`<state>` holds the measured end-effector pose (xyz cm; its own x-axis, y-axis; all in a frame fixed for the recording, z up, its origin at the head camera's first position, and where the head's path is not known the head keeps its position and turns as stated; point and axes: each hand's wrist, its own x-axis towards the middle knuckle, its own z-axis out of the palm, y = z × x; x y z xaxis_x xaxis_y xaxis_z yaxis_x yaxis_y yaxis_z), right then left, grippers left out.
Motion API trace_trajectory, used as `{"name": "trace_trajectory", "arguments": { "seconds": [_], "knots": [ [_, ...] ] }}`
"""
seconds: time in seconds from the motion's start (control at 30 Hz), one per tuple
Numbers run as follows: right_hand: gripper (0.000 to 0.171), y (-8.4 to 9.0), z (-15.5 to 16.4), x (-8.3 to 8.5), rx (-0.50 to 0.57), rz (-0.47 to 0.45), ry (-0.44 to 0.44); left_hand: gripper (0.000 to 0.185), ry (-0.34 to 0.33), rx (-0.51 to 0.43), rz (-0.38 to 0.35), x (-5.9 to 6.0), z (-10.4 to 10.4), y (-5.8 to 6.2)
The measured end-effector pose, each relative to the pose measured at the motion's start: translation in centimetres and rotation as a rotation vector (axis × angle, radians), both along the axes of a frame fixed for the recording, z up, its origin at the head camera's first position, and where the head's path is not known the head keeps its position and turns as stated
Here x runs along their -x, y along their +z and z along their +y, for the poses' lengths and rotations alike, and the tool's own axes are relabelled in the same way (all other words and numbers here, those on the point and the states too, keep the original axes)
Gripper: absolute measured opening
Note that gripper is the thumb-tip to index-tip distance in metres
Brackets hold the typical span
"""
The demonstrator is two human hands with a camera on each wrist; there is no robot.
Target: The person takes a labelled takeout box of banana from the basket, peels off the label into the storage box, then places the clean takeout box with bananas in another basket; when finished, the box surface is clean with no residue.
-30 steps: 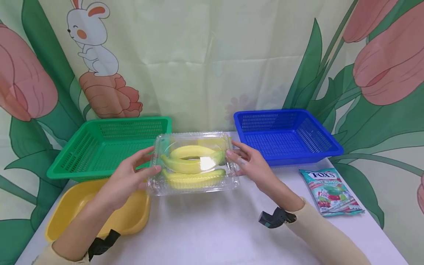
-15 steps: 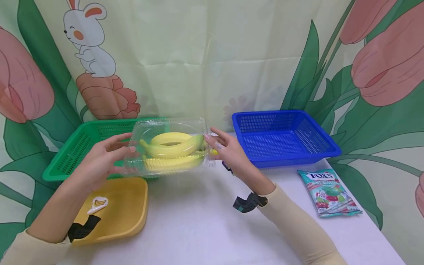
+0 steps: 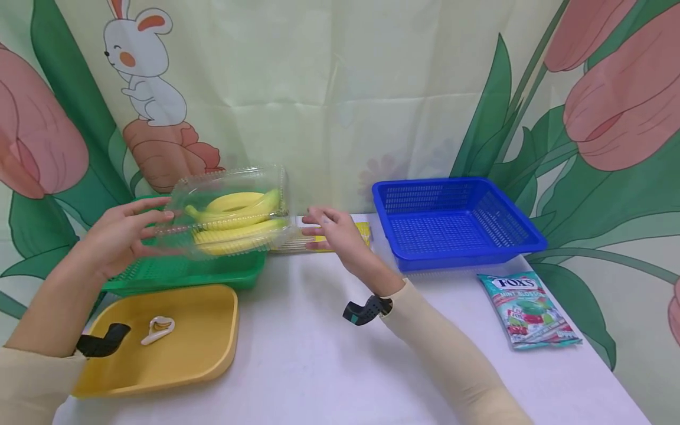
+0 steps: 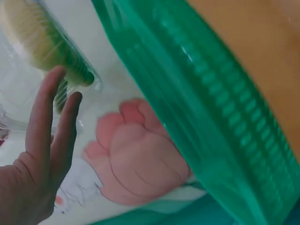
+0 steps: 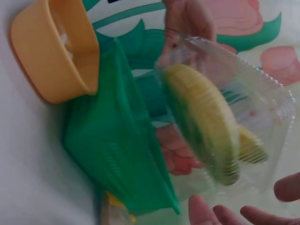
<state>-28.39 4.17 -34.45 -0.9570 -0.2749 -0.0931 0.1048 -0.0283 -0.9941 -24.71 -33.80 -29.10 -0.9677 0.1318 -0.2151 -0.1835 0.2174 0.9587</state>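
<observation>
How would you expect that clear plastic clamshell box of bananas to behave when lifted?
The clear plastic clamshell box looks thin, so it probably flexes. The yellow bananas lie loose and may slide. The left hand touches one end only; it could tilt.

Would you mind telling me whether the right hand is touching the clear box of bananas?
Apart. The head view shows white table and backdrop between the right hand and the clear box of bananas, which the left hand carries.
</observation>
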Motion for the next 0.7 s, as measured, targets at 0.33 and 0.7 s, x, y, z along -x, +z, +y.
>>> {"name": "trace_trajectory", "arguments": {
  "seconds": [0.33, 0.7],
  "knots": [
    [0.043, -3.8, -4.0, 0.6, -0.126, -0.054, 0.087, 0.081, -0.041, -0.112, -0.031, 3.4, -4.5, -0.7],
    [0.052, -5.7, -7.7, 0.3, -0.075, -0.090, 0.080, 0.083, -0.015, -0.120, -0.123, 6.7, -7.5, -1.0]
  ]
}}
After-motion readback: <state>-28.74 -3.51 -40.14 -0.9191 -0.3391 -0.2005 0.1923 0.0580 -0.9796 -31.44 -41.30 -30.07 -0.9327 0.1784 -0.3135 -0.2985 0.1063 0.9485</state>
